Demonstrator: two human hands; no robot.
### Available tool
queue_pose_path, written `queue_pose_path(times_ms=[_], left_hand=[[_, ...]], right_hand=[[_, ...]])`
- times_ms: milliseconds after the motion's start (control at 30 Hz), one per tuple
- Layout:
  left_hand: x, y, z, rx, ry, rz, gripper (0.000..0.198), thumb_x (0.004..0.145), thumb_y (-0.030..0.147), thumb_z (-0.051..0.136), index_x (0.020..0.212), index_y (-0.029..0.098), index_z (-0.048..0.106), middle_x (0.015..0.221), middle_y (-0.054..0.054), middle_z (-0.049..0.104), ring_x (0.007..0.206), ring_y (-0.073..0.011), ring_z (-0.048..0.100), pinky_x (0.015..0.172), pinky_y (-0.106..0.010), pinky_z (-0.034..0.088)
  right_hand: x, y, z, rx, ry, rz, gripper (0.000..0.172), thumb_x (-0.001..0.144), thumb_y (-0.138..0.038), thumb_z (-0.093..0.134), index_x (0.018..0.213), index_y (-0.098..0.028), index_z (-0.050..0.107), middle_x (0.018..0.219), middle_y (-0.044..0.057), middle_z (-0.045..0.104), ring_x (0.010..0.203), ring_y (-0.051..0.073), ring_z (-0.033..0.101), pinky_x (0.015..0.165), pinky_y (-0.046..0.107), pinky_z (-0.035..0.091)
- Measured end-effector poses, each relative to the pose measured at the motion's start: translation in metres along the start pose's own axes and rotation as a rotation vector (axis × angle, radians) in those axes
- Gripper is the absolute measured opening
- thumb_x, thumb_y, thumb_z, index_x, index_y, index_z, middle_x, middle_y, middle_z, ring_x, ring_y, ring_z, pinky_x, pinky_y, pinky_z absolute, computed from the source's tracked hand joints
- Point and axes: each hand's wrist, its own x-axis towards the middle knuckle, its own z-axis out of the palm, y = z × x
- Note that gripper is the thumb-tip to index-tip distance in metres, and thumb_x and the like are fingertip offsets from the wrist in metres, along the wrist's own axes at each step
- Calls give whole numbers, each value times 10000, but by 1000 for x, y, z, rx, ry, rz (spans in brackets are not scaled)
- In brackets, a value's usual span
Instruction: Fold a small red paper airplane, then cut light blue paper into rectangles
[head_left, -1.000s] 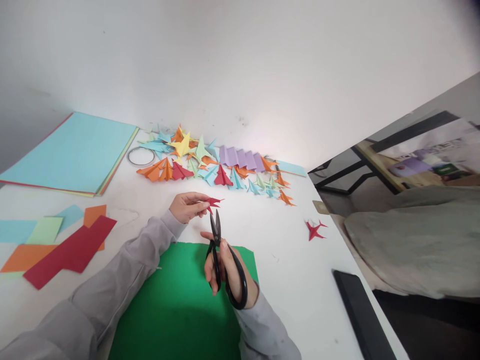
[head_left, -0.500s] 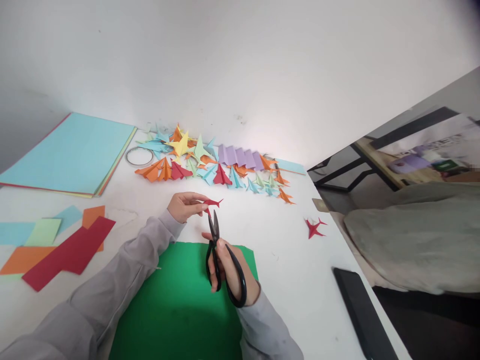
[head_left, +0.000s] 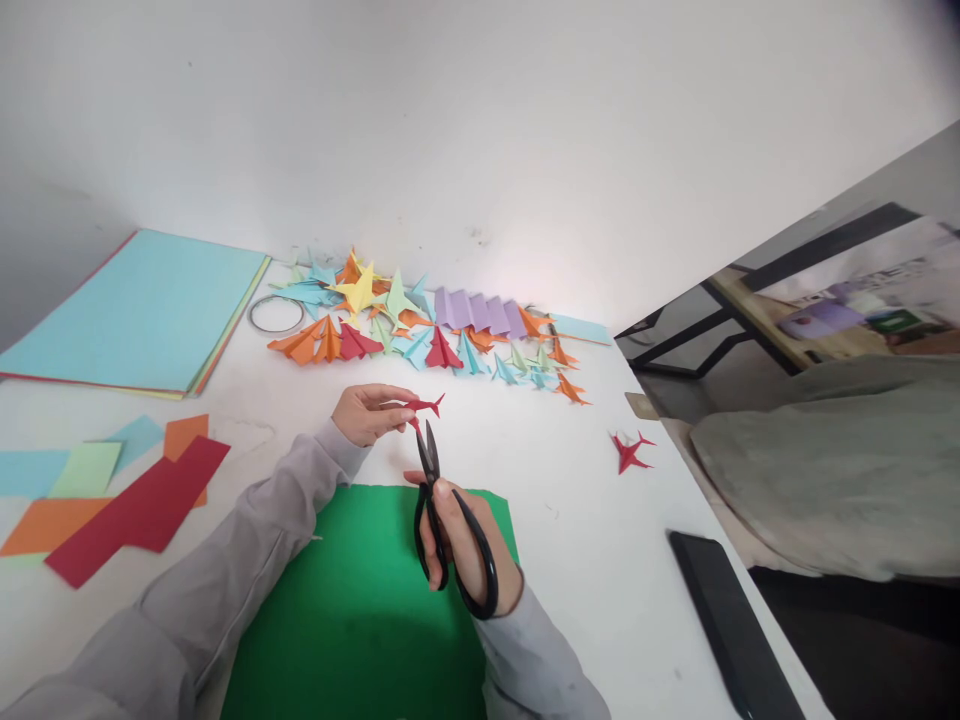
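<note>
Pinched in the fingers of my left hand [head_left: 369,413] is a small red folded paper plane [head_left: 429,405] with a forked tail, held above the white table. My right hand [head_left: 466,540] grips black-handled scissors [head_left: 430,458], its fingers through the loops. The blades point up and stand slightly apart, their tips just below the plane's lower red flap; whether they touch it I cannot tell. Beneath my right hand lies a green sheet [head_left: 360,620]. Another red paper plane [head_left: 631,453] rests on the table to the right.
Many coloured folded paper planes [head_left: 442,350] line the wall, with a pleated purple paper [head_left: 480,312] among them. A wire ring [head_left: 276,314], a stack of coloured sheets [head_left: 142,310] and cut paper pieces [head_left: 142,510] lie left. A black flat object [head_left: 724,620] sits near the right edge.
The scissor blades have opened slightly, and the handles have spread a little. The red plane stays in my left hand at nearly the same spot. The view has shifted slightly.
</note>
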Motion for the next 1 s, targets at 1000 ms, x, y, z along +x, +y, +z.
queue_pose_path(times_ms=[1000], left_hand=[[-1,0,0,-12,-4,34,213,468,127,816,657,129,719,715,-61,698,531,-110,606,447,-203,469]], right_hand=[[-4,5,3,69,43,-10,512,819,-585,430,940,-117,597,339,-96,368,222,50,309,264,173,238]])
